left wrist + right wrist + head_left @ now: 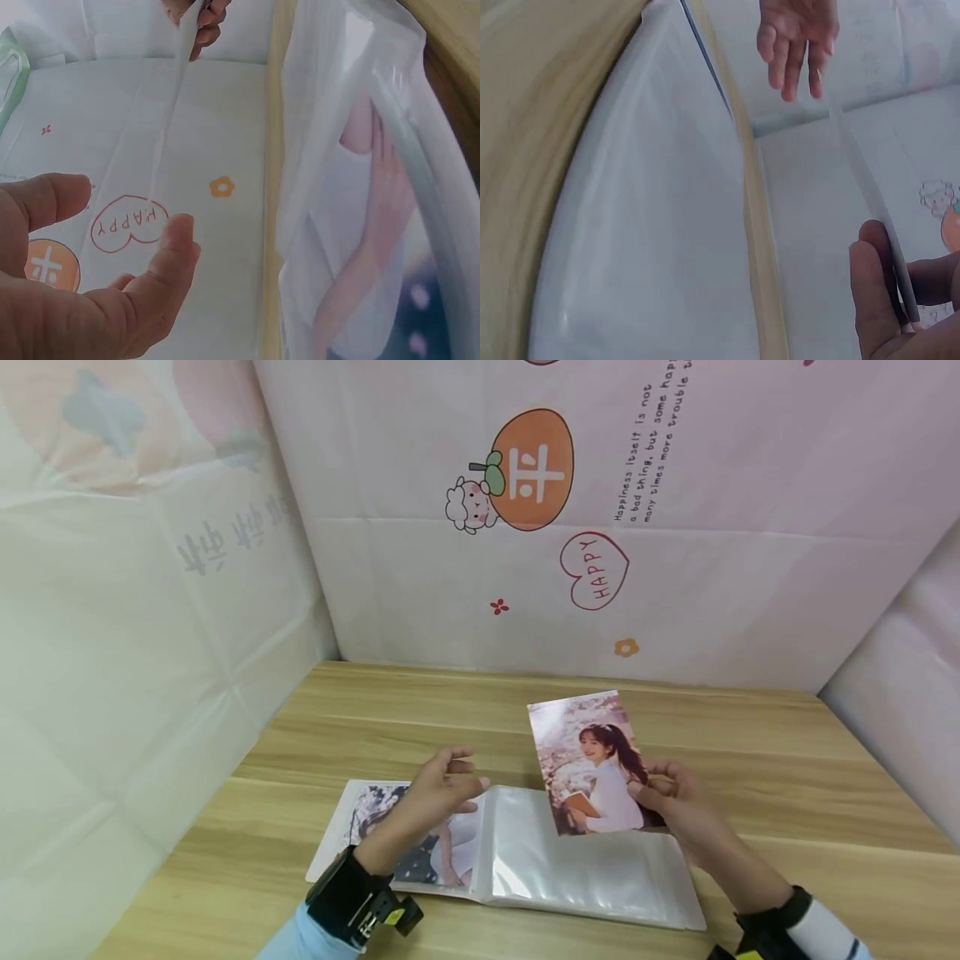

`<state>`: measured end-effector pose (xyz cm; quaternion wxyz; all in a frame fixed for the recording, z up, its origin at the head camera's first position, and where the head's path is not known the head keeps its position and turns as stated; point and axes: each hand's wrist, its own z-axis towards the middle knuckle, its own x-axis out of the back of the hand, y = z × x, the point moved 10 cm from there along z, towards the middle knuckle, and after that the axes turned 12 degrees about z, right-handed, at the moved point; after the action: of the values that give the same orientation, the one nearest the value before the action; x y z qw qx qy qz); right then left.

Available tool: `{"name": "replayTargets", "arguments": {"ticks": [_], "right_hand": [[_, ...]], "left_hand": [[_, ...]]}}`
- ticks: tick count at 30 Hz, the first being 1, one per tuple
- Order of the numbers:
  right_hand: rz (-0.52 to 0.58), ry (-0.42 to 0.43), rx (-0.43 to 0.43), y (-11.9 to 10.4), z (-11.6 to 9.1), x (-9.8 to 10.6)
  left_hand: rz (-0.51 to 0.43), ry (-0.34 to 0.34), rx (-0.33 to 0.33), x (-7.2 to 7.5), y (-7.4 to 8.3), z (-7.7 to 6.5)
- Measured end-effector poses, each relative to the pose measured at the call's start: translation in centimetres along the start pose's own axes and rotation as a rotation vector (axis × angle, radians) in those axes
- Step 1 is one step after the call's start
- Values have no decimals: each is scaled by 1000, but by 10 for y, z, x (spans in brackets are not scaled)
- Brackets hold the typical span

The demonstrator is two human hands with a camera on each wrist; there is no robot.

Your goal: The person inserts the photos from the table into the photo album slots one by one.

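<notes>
A photo print of a person in white among blossoms is held up by my right hand, which pinches its lower right edge between thumb and fingers. In the right wrist view the photo appears nearly edge-on. Below it lies an open photo album, its right page a glossy clear sleeve with no picture in it. The left page holds another photo, partly covered by my left arm. Above that page my left hand hovers with relaxed, parted fingers, holding nothing.
The album lies on a wood-grain table. Behind stands a white printed sheet with cartoon designs and lettering; similar sheets hang at left and right. Each wrist wears a black strap with a camera.
</notes>
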<state>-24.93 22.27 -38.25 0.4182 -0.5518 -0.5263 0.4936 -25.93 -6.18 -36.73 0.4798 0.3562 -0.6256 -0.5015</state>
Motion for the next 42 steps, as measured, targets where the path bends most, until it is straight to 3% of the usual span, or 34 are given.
{"name": "replayTargets", "arguments": {"ticks": [11, 15, 20, 25, 35, 42], "right_hand": [[128, -103, -3, 8, -11, -48], [152, -165, -20, 14, -14, -63], [157, -235, -32, 19, -18, -77], [157, -253, -38, 20, -20, -82], [146, -245, -35, 20, -20, -81], [-5, -271, 37, 5, -19, -69]], "left_hand": [[-159, -15, 30, -8, -5, 12], [-189, 19, 30, -7, -5, 18], [-160, 90, 58, 1, -6, 20], [-140, 118, 100, 6, -10, 20], [-146, 124, 86, 6, -8, 18], [-156, 159, 90, 10, -14, 19]]}}
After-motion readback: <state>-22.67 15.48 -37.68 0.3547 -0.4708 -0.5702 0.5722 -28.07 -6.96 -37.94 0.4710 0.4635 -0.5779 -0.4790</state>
